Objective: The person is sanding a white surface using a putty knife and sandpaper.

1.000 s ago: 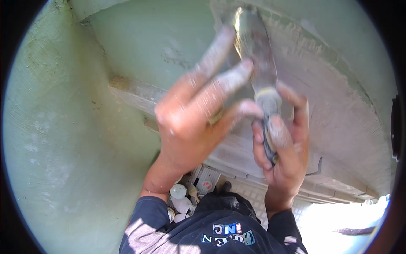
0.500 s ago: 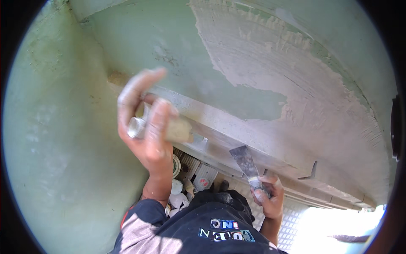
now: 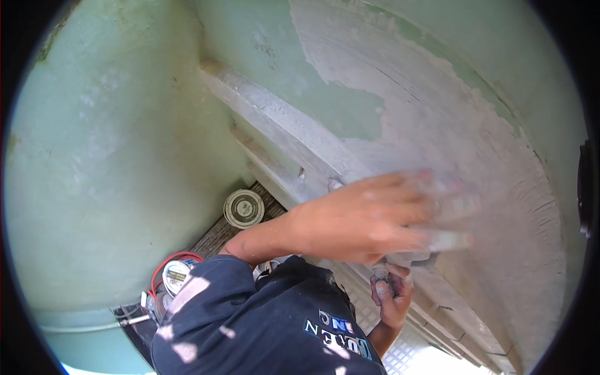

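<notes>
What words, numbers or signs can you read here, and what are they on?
I won't copy out any words, but here's where the print is:
Dark shirt: bold letters in little white and coloured boxes on the front, big enough to read.
Round tin lid beside the wall: marks in the middle, too small to read.
Round white lid near the red hose: a label, too small to read.

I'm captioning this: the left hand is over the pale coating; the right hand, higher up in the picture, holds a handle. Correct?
No: the head view shows the right hand lower in the picture. It holds a handle; the left hand is over the coating.
</notes>
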Tool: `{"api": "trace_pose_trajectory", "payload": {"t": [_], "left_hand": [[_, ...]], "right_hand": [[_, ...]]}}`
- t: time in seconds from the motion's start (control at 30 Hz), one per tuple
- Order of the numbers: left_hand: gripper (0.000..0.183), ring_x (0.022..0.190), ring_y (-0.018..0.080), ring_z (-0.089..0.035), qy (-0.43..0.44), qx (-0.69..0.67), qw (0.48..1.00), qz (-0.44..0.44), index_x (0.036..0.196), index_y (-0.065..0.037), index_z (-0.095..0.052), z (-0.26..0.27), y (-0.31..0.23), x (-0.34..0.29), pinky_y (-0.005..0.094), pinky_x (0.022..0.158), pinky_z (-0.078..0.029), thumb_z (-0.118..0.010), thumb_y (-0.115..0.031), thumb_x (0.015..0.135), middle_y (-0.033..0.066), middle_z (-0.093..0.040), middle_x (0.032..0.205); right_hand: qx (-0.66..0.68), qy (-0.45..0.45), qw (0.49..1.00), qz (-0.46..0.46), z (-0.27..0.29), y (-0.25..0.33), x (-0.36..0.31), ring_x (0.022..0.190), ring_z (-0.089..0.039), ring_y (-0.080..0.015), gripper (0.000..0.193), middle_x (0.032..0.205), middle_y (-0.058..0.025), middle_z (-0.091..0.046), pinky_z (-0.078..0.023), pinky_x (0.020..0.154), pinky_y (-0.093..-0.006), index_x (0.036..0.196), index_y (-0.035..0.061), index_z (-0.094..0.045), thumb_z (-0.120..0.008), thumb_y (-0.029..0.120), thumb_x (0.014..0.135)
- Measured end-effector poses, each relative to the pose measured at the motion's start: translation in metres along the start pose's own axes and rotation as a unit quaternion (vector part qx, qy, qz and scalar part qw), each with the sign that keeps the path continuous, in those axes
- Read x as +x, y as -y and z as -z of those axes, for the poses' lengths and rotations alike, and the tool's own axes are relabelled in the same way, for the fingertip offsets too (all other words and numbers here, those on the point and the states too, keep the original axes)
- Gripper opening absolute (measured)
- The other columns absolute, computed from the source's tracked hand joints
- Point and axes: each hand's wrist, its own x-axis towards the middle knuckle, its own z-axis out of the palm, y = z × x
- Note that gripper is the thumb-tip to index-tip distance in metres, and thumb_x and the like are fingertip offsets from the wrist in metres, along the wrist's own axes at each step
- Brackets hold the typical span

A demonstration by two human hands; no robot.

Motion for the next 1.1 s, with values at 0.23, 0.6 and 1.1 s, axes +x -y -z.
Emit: {"api": "trace_pose_trajectory", "payload": {"t": [0.23, 0.6, 1.1], "left_hand": [[0.045, 0.101, 0.0311, -0.074, -0.307, 0.019, 0.912, 0.272, 0.115, -0.004, -0.077, -0.006, -0.045, -0.037, 0.0378, 0.084, -0.06, -0.06, 0.014, 0.078, 0.017, -0.076, 0.115], [0.013, 0.061, 0.0192, -0.054, -0.719, -0.345, 0.289, 0.529, 0.101, -0.006, -0.056, -0.137, -0.02, -0.301, 0.033, 0.054, -0.051, -0.062, -0.012, 0.092, 0.0054, -0.055, 0.078], [0.04, 0.063, 0.0142, -0.056, -0.717, -0.382, 0.288, 0.507, 0.124, -0.003, -0.061, -0.185, -0.104, -0.251, 0.0277, 0.055, -0.048, -0.071, -0.033, 0.099, 0.0049, -0.061, 0.084]], "right_hand": [[-0.003, 0.016, 0.995, -0.099, 0.053, 0.001, -0.029, 0.105, -0.067, -0.0194, 0.038, 0.117, -0.0153, -0.07, -0.051, 0.095, -0.0324, 0.127, -0.0032, -0.061, -0.074, 0.008, 0.093], [-0.051, 0.143, 0.985, -0.084, 0.091, 0.017, -0.015, 0.114, -0.063, -0.0179, 0.054, 0.127, -0.0142, -0.068, -0.046, 0.103, -0.0306, 0.145, -0.0019, -0.054, -0.067, 0.001, 0.092], [-0.11, 0.203, 0.973, -0.03, 0.069, 0.011, -0.009, 0.099, -0.065, -0.0205, 0.05, 0.113, -0.0155, -0.065, -0.052, 0.091, -0.0334, 0.134, -0.0027, -0.046, -0.064, -0.003, 0.087]]}}
